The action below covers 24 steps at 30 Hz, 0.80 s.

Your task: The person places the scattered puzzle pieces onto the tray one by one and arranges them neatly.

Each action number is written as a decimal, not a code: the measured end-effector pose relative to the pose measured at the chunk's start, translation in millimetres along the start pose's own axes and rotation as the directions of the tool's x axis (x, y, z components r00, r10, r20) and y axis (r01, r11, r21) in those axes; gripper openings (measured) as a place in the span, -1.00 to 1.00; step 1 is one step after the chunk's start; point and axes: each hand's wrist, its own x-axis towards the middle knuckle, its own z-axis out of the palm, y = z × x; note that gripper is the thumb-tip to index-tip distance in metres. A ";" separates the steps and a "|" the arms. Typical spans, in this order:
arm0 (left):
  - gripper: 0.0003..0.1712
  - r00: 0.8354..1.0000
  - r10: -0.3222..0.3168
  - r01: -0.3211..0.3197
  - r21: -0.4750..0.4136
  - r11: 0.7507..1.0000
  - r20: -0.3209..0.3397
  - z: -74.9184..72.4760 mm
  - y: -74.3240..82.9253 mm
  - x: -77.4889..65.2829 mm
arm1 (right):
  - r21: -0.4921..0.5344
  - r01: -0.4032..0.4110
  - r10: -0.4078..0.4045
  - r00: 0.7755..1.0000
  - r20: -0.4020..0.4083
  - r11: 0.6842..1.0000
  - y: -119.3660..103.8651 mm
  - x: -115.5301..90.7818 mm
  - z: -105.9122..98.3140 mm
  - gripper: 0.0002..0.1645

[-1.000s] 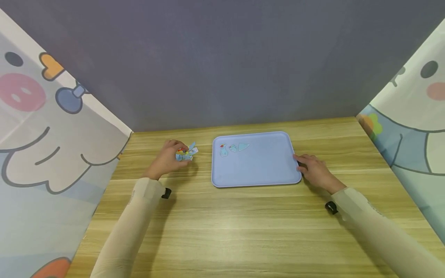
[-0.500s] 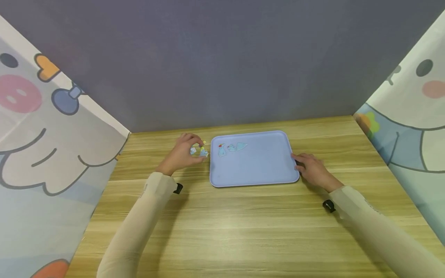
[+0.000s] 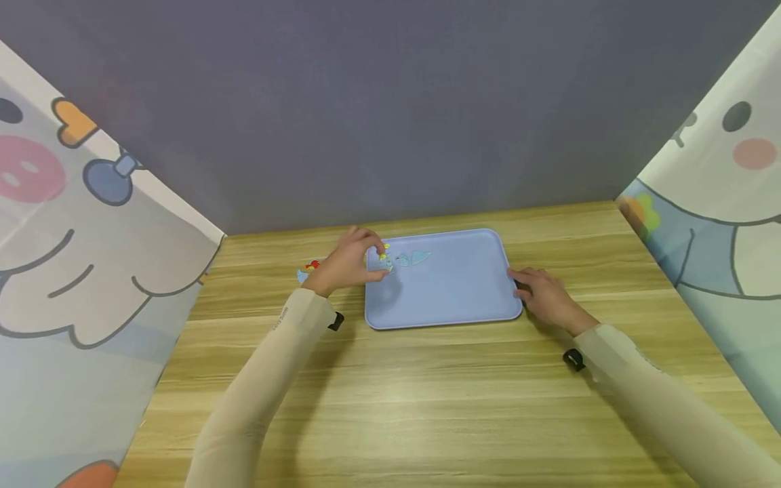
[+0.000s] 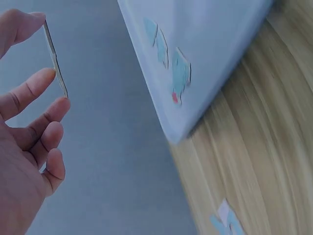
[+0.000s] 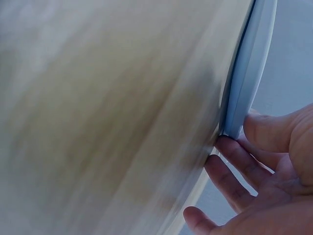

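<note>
Piece (image 4: 55,59) likely light, stiff; we pinch edges, left hand (image 3: 348,262) over tray (image 3: 451,291), ten o'clock; right hand (image 3: 547,296) grips tray, three.

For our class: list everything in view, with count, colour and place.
Tray: 1, pale blue, on the table
Flat pieces: 3, light blue, one partly red, far left in the tray
Held piece: seemingly 1, pale-edged, pinched in the left hand
Loose pieces: number unclear, light blue and red, left of the tray
Table: 1, wood-grain, beneath
Backdrop: 1, grey, behind
Cartoon panels: 2, multicoloured, either side
Wrist items: 2, black, one per wrist
Sleeves: 2, cream, both arms
Left hand: 1, near the tray's left end
Right hand: 1, gripping the tray's right edge
</note>
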 end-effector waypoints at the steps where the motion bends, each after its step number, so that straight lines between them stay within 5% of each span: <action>1: -0.63 1.000 -0.002 0.002 0.000 1.000 0.008 2.5 1.0 2.6 | 0.001 -0.001 0.001 1.000 0.001 1.000 -0.3 0.0 0.0 -0.42; 9: -0.63 0.994 -0.074 0.078 -0.056 0.995 0.076 30.3 10.7 23.1 | 0.001 -0.015 0.015 1.000 0.013 1.000 -0.7 -0.1 -1.0 -0.41; 24: -0.64 0.987 -0.082 0.090 -0.049 0.995 0.138 68.2 27.1 63.1 | 0.006 -0.018 0.018 1.000 0.017 1.000 1.2 1.6 -0.1 -0.41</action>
